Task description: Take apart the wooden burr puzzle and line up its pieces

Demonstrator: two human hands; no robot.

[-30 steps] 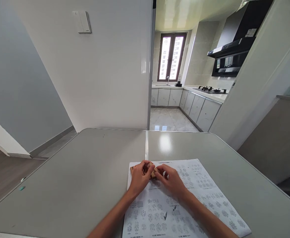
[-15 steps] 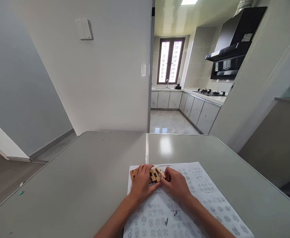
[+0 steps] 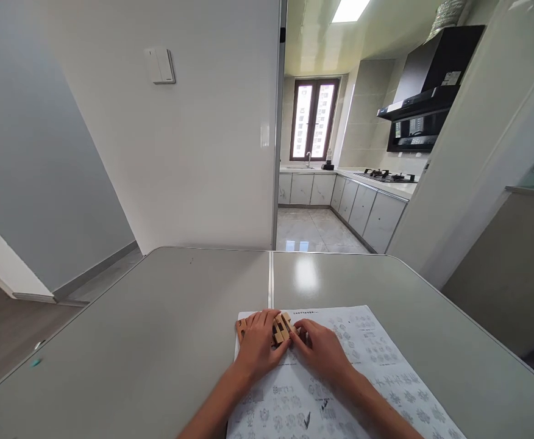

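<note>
A row of small light-brown notched wooden blocks [image 3: 281, 328] lies at the far left part of a printed paper sheet [image 3: 363, 341]. My left hand [image 3: 258, 346] lies across the left part of the row, with its thumb along the near side, gripping the blocks. The end of an orange-brown wooden block [image 3: 239, 331] shows left of these fingers. At the row's right end, my right hand [image 3: 320, 349] has thumb and fingers closed on the rightmost wooden block [image 3: 289, 321]. Its lower end is hidden by the fingers.
The sheet bears rows of small printed figures and dark pen ticks. It lies on a grey table [image 3: 166, 341] with a pale seam [image 3: 270, 280]. A small green bit [image 3: 35, 362] is near the left edge. Behind are a wall and a kitchen doorway.
My right hand has moved slightly left, bringing the rightmost block, which was tilted and apart, closer against the row. The whole view has shifted a little downward.
</note>
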